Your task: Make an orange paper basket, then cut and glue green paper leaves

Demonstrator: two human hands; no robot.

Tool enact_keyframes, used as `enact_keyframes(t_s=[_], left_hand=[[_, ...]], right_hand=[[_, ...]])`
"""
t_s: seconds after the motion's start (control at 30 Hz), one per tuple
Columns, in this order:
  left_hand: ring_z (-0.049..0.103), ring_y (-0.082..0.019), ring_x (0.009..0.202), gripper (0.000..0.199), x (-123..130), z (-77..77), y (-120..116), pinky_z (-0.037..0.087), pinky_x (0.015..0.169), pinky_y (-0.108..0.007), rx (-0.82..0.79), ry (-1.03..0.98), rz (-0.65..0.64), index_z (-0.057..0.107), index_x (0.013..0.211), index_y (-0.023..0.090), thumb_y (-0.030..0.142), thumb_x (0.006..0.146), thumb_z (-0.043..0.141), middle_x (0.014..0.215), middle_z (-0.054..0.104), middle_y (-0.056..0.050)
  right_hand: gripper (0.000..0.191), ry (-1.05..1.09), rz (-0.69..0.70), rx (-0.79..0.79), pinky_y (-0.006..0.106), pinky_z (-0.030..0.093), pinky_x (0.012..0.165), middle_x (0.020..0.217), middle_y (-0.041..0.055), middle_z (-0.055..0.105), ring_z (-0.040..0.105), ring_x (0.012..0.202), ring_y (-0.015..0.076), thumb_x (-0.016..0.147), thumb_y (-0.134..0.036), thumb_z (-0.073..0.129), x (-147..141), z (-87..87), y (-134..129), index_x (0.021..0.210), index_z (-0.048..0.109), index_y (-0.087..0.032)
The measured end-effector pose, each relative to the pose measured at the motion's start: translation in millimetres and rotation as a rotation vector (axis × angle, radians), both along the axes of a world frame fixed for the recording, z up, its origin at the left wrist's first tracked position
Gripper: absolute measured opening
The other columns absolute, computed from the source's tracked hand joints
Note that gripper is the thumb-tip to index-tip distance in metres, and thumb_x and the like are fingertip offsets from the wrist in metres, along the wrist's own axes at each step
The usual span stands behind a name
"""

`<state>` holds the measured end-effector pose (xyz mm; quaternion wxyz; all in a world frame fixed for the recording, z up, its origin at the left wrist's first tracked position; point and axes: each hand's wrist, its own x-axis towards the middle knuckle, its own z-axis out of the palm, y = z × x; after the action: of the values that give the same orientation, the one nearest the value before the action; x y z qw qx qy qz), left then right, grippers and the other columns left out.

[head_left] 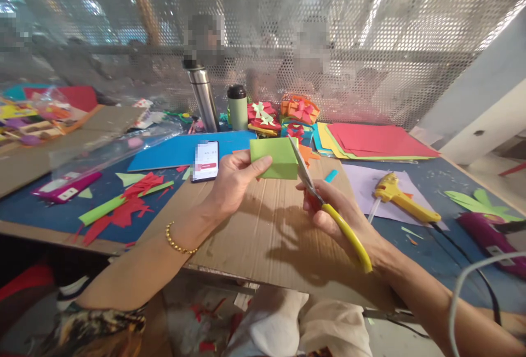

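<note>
Green paper (274,157), folded into a thick block, held up over the cardboard sheet (263,236) near mid-table. Left hand (232,182) pinches its left edge, thumb on top, fingers under. Right hand (329,212) is closed around the yellow-handled scissors (324,209); blades point up and meet the paper's right edge. Whether a cut has started cannot be told; no fresh green offcut shows beneath, so the cutting looks to be at its very beginning.

Red and green scraps (127,203) lie on the blue table (49,209) to the left. Finished folded bow pieces (283,113) sit at the back, beside a stack of coloured sheets (378,140).

Containers: steel flask (204,97) and small green flask (238,106), both upright and capped, contents hidden. Phone (205,161) near the left hand; yellow glue gun (400,198) to the right, on pale paper.
</note>
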<state>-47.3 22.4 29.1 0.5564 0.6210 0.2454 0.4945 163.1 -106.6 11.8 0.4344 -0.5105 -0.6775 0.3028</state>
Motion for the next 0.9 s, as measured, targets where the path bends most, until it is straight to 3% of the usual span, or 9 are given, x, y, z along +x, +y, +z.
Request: enact_keyframes(t_s=[0.23, 0.43, 0.67, 0.9], left_hand=[[0.062, -0.017, 0.073, 0.031, 1, 2.1, -2, 0.047, 0.067, -0.031, -0.007, 0.012, 0.008, 0.08, 0.075, 0.021, 0.05, 0.077, 0.09, 0.075, 0.075, -0.003], [0.058, -0.016, 0.069, 0.033, 2, 2.9, -2, 0.042, 0.062, -0.03, 0.003, 0.007, 0.023, 0.075, 0.068, 0.02, 0.049, 0.079, 0.089, 0.071, 0.071, -0.002], [0.058, -0.016, 0.069, 0.034, 1, 2.1, -2, 0.046, 0.065, -0.031, -0.002, 0.021, 0.011, 0.074, 0.068, 0.022, 0.05, 0.081, 0.087, 0.07, 0.07, -0.002], [0.057, -0.015, 0.067, 0.033, 1, 1.0, -1, 0.046, 0.064, -0.03, 0.002, 0.011, -0.005, 0.075, 0.069, 0.021, 0.048, 0.08, 0.089, 0.07, 0.068, -0.001]], right_hand=[[0.072, 0.024, 0.001, 0.023, 0.032, 0.045, 0.064, 0.087, 0.0031, 0.062, 0.055, 0.074, 0.0188, 0.092, -0.088, 0.057, 2, -8.4, 2, 0.12, 0.069, -0.024], [0.073, 0.023, -0.022, 0.03, 0.032, 0.046, 0.061, 0.084, 0.0031, 0.062, 0.056, 0.073, 0.0187, 0.09, -0.089, 0.061, 0, -1.3, 1, 0.12, 0.071, -0.023], [0.08, 0.044, -0.045, -0.05, 0.033, 0.049, 0.063, 0.085, 0.0032, 0.062, 0.055, 0.075, 0.0192, 0.086, -0.093, 0.062, -6, 10.1, -4, 0.122, 0.069, -0.022], [0.082, 0.021, -0.028, -0.06, 0.032, 0.046, 0.062, 0.082, 0.0021, 0.06, 0.054, 0.073, 0.0184, 0.086, -0.093, 0.06, -4, 6.8, -3, 0.124, 0.068, -0.02]])
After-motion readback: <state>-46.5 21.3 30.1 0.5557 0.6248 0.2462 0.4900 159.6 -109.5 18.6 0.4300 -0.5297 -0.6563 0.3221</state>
